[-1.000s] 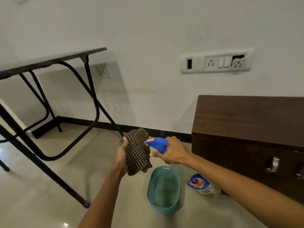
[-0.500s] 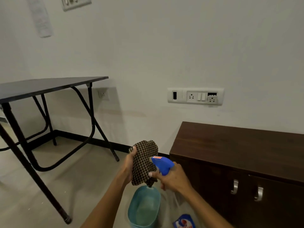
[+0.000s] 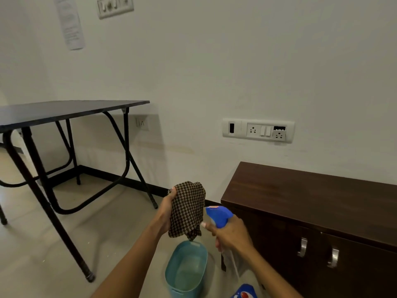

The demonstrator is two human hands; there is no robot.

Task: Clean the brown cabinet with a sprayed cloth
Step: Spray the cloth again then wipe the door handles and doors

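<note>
Two hands meet in the lower middle of the frame. The left hand [image 3: 166, 211] grips a checked cloth [image 3: 188, 209], which hangs bunched from its fingers. The right hand [image 3: 229, 235] is curled round the neck of a spray bottle [image 3: 219, 214] — its blue nozzle points at the cloth, just beside it. Below them a teal tub [image 3: 169, 276] stands on the floor. The brown cabinet [image 3: 311, 196] fills the lower right, doors closed, against the wall. A black table [image 3: 64, 110] stands at the left — a socket panel [image 3: 257, 130] is above the cabinet.
</note>
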